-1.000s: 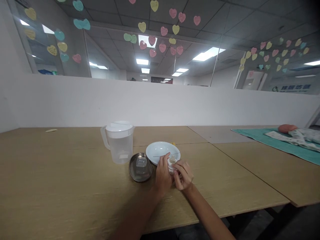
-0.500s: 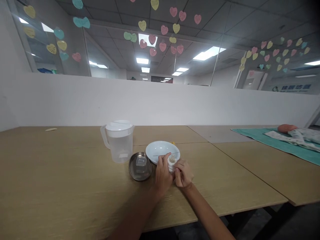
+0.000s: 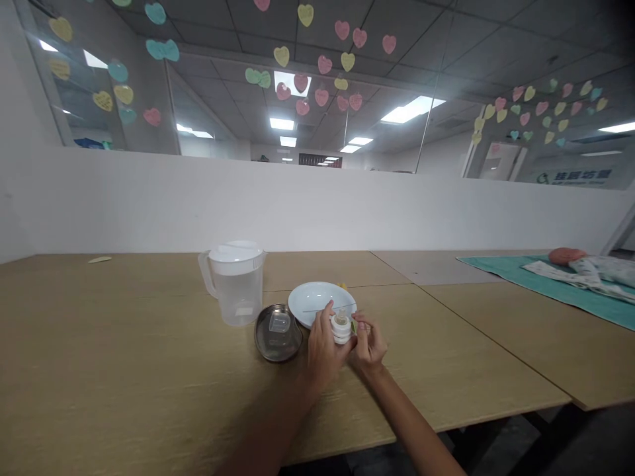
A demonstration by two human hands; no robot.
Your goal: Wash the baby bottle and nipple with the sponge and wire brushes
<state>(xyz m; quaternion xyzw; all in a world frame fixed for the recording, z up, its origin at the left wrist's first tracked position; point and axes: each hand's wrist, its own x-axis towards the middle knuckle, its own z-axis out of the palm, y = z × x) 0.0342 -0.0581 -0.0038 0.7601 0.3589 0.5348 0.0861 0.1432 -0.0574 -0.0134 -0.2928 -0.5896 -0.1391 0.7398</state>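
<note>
One small white bottle-like piece (image 3: 341, 334) with a clear teat-like tip sits in the left hand (image 3: 322, 349), just in front of the bowl. The fingers wrap its left side; whether it touches the tabletop (image 3: 149, 370) cannot be told. It is probably light, with a stiff ringed body and a soft tip, perhaps slippery if wet; the best hold is likely around the rings, clear of the tip. Beside it, the right hand (image 3: 370, 340) seems to pinch one small green piece (image 3: 354, 326), likely light, best taken at its edge.

Outward, counted: one white bowl (image 3: 308, 295) with one thin rod (image 3: 316, 310) across it; one tiny yellow thing (image 3: 342, 285) behind; one metal dish (image 3: 270, 345) holding one clear plastic piece (image 3: 280, 322); one lidded translucent jug (image 3: 241, 294). Farther right lie one teal cloth (image 3: 489, 266), some patterned fabric (image 3: 560, 273) and one reddish rounded thing (image 3: 566, 256); far left, one pale flat piece (image 3: 100, 260).
</note>
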